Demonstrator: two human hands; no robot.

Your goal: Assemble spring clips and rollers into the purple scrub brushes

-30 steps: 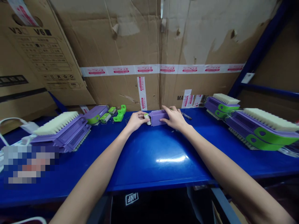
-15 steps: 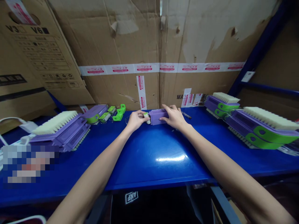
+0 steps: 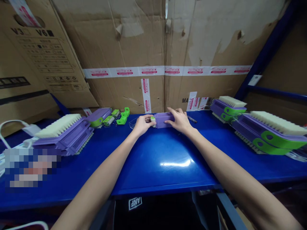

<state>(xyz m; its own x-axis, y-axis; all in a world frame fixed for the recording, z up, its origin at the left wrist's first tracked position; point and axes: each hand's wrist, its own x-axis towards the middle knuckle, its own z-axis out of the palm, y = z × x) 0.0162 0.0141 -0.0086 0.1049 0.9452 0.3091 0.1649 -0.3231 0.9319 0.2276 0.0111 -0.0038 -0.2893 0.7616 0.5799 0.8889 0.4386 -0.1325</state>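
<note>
Near the back of the blue table (image 3: pixel 168 179), a purple ridged plastic brush body (image 3: pixel 163 120) lies with its length from left to right. My right hand (image 3: pixel 179 120) wraps over its right end, thumb on the near face and fingers behind. My left hand (image 3: pixel 144 124) pinches a small pale piece with a green top (image 3: pixel 153 120) between thumb and fingertips. That piece is up against the brush body's left end; whether it is joined to it I cannot tell. A clear plastic part (image 3: pixel 131 123) shows just left of my left hand, partly hidden by it.
Purple brushes with cream bristles are stacked at left (image 3: pixel 62 132) and right (image 3: pixel 268 134). Green plastic parts (image 3: pixel 123 116) lie left of my hands. A slim dark tool (image 3: pixel 192 119) is right of them. Cardboard (image 3: pixel 115 92) walls off the back.
My left hand has moved slightly right, bringing the small pale and green piece closer against the brush body's left end. The right hand keeps its hold; the view has shifted a little.
</note>
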